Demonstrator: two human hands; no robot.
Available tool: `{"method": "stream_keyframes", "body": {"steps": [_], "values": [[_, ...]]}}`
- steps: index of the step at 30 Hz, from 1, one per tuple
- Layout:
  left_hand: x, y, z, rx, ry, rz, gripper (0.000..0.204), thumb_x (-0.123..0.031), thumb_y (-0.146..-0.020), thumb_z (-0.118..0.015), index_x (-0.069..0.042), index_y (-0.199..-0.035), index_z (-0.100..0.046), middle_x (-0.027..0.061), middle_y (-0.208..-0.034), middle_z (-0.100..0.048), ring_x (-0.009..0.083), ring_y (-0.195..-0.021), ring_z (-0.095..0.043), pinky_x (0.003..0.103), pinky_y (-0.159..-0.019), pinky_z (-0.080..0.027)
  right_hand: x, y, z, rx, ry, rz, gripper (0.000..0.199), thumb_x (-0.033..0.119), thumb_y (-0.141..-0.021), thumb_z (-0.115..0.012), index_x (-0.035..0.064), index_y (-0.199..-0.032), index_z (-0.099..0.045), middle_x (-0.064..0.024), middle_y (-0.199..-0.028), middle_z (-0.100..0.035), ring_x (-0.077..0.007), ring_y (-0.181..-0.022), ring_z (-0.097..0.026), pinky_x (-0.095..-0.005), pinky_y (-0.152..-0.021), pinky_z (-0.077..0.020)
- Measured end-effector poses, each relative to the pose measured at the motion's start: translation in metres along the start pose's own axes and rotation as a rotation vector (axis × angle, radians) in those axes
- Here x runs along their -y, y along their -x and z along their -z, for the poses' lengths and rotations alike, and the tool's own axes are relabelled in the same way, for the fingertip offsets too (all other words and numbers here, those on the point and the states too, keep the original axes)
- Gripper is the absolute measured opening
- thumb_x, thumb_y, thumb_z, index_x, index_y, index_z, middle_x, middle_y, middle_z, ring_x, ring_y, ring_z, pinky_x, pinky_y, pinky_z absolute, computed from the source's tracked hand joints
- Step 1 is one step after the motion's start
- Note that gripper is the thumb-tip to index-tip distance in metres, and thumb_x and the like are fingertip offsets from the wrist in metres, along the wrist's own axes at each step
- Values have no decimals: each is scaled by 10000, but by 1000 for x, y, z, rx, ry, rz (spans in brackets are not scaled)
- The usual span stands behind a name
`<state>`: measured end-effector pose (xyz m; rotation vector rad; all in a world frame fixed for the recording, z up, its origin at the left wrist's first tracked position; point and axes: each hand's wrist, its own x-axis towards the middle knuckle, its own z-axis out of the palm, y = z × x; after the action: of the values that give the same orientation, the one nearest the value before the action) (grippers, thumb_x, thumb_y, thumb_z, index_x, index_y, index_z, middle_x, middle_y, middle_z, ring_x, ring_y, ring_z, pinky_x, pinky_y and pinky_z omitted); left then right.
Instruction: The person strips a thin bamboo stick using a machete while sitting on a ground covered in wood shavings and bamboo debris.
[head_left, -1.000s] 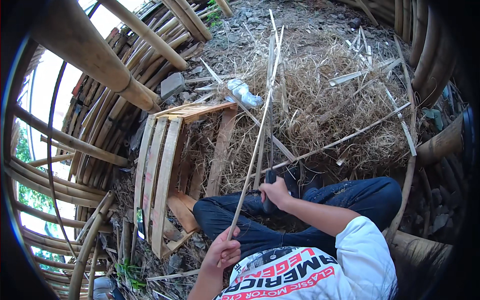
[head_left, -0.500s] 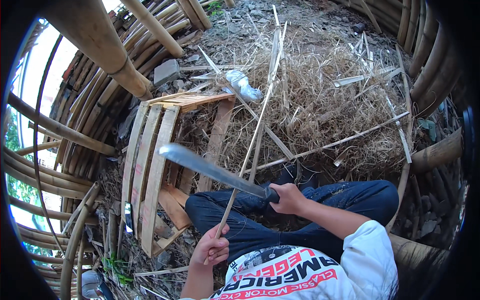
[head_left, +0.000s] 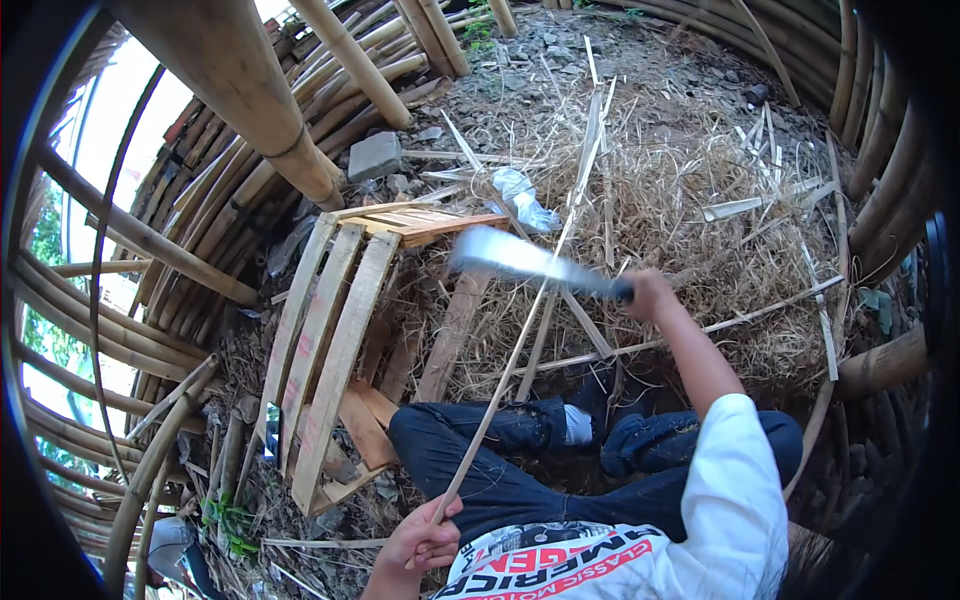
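Note:
My left hand is closed around the near end of a long, thin bamboo strip, which slants up and away to the right over my crossed legs. My right hand grips the dark handle of a machete. Its broad blade points left, smeared by motion, and passes across the far part of the strip. Whether the blade touches the strip, I cannot tell.
A slatted wooden crate stands on its side at my left. Ahead lies a heap of bamboo shavings with loose strips and a crumpled pale plastic bag. A grey block sits beyond the crate. Bamboo poles surround me.
My right hand has moved the machete away from my lap, farther out along the strip. My left hand keeps its hold on the strip. The whole view has shifted slightly.

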<state>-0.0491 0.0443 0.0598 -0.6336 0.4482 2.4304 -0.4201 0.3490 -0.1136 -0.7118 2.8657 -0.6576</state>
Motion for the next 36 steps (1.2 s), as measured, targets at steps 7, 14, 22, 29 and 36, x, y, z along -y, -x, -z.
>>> {"method": "stream_keyframes", "body": {"steps": [7, 14, 22, 29, 36], "values": [[13, -19, -4, -121, -108, 92, 254, 67, -867, -521, -90, -990, -364, -28, -493, -360, 36, -341, -319, 185, -331, -233, 9, -7, -72, -189, -442, -697, 262, 177, -690, -578, -2, -849, -686, -239, -854, -676, -413, -866, -654, -453, -757, -513], [20, -20, 5, -139, -204, 112, 271, 34, -866, -564, -84, -1032, -385, -21, -503, -372, 43, -347, -334, 195, -340, -260, 31, -2, -73, -248, -954, -621, 167, 132, -690, -614, 8, -598, -550, -110, -566, -586, -221, -449, -578, -377, -471, -474], [26, -24, 3, -409, -681, 264, 248, -22, -881, -566, -87, -1047, -393, -29, -555, -397, 59, -390, -377, 216, -347, -269, 63, 12, -71, -68, -1610, -716, 145, 83, -775, -536, 59, -639, -491, -38, -550, -475, -154, -437, -483, -327, -459, -433], [-1, -20, 1, -396, -648, 65, 298, 58, -774, -488, -93, -1011, -387, 28, -724, -434, 66, -400, -342, 214, -352, -255, 112, 33, -63, -93, -1432, -640, 124, 32, -726, -589, 15, -635, -505, -67, -532, -518, -173, -402, -513, -335, -408, -444], [-29, -14, 1, -473, -857, 144, 239, -10, -805, -484, -113, -992, -379, 16, -702, -395, 76, -444, -335, 223, -380, -246, 112, 57, -52, -69, -827, -298, 121, 109, -692, -603, -7, -700, -565, -177, -620, -609, -325, -589, -640, -413, -582, -516]]}}
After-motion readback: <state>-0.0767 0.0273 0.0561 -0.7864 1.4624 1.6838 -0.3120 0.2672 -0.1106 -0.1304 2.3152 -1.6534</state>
